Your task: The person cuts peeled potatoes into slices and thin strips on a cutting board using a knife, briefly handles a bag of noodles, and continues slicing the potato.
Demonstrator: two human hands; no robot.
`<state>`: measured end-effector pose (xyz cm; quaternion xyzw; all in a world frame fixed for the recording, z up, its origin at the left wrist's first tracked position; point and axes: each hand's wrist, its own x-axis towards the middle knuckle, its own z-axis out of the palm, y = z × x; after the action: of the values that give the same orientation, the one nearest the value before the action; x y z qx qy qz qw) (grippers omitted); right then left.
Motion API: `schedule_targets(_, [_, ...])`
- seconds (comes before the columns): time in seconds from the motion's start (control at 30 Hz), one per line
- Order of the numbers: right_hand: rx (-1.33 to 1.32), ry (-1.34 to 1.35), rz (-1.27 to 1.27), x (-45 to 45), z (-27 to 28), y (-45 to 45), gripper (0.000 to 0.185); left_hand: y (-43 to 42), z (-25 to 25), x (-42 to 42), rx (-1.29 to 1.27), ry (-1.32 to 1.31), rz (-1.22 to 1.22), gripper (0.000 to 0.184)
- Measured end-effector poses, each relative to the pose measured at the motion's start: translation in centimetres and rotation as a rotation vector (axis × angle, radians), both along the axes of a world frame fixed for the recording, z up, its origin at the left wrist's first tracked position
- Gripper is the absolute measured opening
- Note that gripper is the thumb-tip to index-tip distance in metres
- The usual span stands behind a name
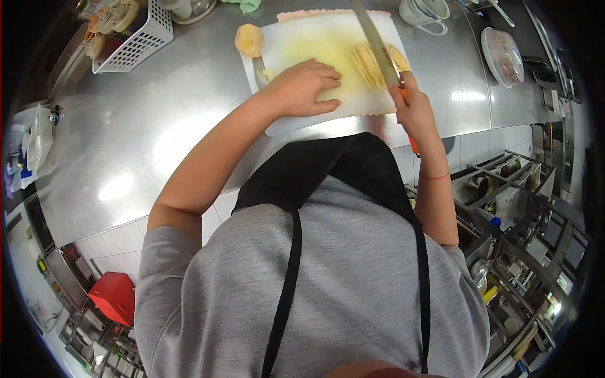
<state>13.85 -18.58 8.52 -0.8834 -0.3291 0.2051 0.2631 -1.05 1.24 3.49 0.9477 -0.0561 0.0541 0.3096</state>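
Observation:
My right hand (413, 110) is closed round the orange handle of a large knife (378, 44), whose blade points away from me. Beside and partly behind the blade lie thin yellow slices (367, 65) on a white cutting board (343, 106) with yellow stains. My left hand (307, 88) rests on the board left of the slices, fingers apart and nothing in them. A pale, peeled piece of produce (249, 41) stands at the board's upper left. Below it, next to small yellow scraps (265, 76), is a metal blade, partly hidden.
A white basket (140, 45) with jars stands at the upper left, near a green cloth (244, 5). Clear measuring cups (425, 14) are beyond the board's right corner. Farther right sits a lidded plastic container (502, 57) on the steel counter (126, 120).

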Motion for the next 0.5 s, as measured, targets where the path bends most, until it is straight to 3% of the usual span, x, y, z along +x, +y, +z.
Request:
schedule_targets(0.13, [0.049, -0.090, -0.053, 0.6, 0.9, -0.6, 0.026, -1.1, -0.2, 2.9, 0.076, 0.029, -0.049, 0.040])
schedule_targets(0.2, [0.113, -0.234, -0.010, 0.9, 0.6, -1.3, 0.027, -1.4, -0.3, 3.9, -0.197, -0.116, 0.005, 0.036])
schedule_targets(0.3, [0.139, -0.320, 0.047, 1.0, -0.2, -2.6, 0.029, -1.1, 0.5, 4.6, -0.248, -0.219, 0.117, 0.028])
schedule_targets(0.5, [0.148, -0.343, 0.034, -0.3, -0.4, -3.2, 0.031, -1.5, 2.7, 6.7, -0.009, -0.291, -0.026, 0.016])
